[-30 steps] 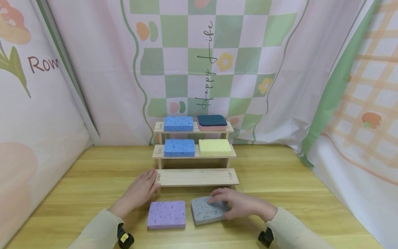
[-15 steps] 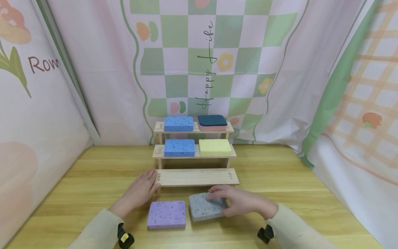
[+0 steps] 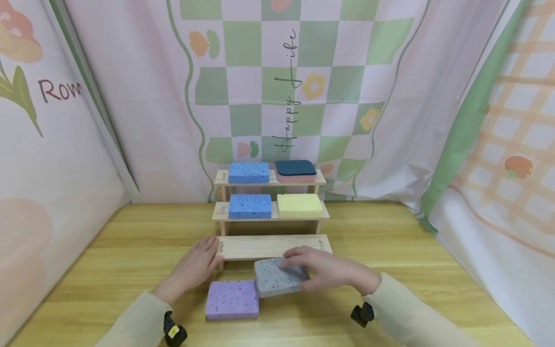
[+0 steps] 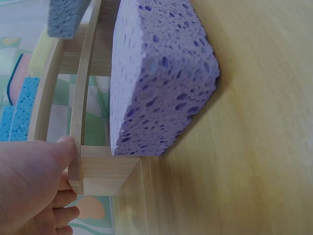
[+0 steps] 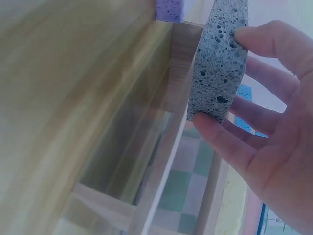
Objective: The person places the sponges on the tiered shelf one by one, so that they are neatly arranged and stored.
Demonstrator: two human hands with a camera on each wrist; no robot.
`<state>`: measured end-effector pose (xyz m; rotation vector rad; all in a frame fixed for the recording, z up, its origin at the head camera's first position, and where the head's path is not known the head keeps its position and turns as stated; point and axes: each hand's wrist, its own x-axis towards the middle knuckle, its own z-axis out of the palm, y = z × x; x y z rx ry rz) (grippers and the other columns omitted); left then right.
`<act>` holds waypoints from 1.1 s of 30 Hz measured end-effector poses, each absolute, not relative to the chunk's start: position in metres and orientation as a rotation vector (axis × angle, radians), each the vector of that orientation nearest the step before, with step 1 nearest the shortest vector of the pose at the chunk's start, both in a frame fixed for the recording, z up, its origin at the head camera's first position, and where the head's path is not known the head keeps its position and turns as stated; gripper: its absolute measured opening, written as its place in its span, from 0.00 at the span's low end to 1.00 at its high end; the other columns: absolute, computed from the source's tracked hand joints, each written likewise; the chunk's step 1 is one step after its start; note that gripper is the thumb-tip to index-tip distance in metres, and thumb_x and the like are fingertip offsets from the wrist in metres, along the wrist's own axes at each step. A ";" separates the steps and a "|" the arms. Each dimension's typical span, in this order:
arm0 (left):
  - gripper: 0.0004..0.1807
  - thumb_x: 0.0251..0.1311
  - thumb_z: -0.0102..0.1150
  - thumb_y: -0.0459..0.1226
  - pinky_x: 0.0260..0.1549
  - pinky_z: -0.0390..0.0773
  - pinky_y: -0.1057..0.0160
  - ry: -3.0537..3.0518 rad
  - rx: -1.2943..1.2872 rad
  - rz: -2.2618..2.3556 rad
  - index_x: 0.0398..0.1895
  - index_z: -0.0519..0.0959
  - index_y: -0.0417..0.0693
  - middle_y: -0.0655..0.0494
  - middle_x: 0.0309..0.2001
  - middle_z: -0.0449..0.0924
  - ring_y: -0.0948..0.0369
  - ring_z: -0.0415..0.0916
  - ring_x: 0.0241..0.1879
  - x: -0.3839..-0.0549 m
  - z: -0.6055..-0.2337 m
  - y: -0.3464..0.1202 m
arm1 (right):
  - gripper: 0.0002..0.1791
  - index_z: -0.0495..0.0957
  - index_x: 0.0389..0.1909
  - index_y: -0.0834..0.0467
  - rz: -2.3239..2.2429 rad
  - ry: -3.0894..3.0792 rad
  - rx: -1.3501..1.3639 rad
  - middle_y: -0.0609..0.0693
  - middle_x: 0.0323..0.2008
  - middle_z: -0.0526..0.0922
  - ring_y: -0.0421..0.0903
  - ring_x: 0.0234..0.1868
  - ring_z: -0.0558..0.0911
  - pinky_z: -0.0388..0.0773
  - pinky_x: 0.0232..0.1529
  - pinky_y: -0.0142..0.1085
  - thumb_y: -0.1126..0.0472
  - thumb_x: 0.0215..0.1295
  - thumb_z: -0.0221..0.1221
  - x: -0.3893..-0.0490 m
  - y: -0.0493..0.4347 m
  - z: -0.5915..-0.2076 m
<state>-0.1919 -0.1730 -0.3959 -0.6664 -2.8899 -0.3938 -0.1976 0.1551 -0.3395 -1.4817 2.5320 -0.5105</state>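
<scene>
My right hand (image 3: 331, 271) holds a grey speckled sponge (image 3: 277, 279) by its right part, tilted above the table. In the right wrist view, the thumb and fingers grip the grey sponge (image 5: 218, 63) close to the lowest board's front edge. My left hand (image 3: 192, 265) holds the left end of the lowest step of a wooden three-step rack (image 3: 269, 246); in the left wrist view, its thumb (image 4: 63, 152) lies at the board's end with the other fingers curled. A purple sponge (image 3: 232, 300) lies on the table in front of the rack, left of the grey one.
On the middle step sit a blue sponge (image 3: 250, 206) and a yellow sponge (image 3: 299, 206). The top step carries another blue sponge (image 3: 249, 172) and a pink sponge with a dark scouring side (image 3: 296, 169). Patterned curtains (image 3: 338, 96) enclose the wooden table (image 3: 381, 241).
My right hand has lifted the grey sponge off the table and moved it forward and left, close to the lowest step. The left hand has stayed in place.
</scene>
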 end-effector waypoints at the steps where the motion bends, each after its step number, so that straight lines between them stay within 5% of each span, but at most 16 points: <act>1: 0.29 0.69 0.44 0.42 0.61 0.54 0.44 -2.889 -0.669 -0.391 0.62 0.60 0.24 0.31 0.63 0.57 0.40 0.54 0.63 -0.192 -0.396 -0.173 | 0.29 0.73 0.57 0.55 -0.502 2.540 -1.492 0.58 0.59 0.68 0.53 0.59 0.67 0.67 0.57 0.45 0.66 0.50 0.61 -0.198 0.153 -0.338; 33: 0.29 0.69 0.43 0.42 0.61 0.53 0.44 -2.888 -0.676 -0.408 0.62 0.60 0.24 0.31 0.64 0.56 0.40 0.54 0.63 -0.193 -0.397 -0.174 | 0.24 0.72 0.58 0.59 -0.478 2.660 -1.469 0.60 0.59 0.69 0.54 0.60 0.67 0.68 0.57 0.44 0.64 0.57 0.58 -0.236 0.098 -0.340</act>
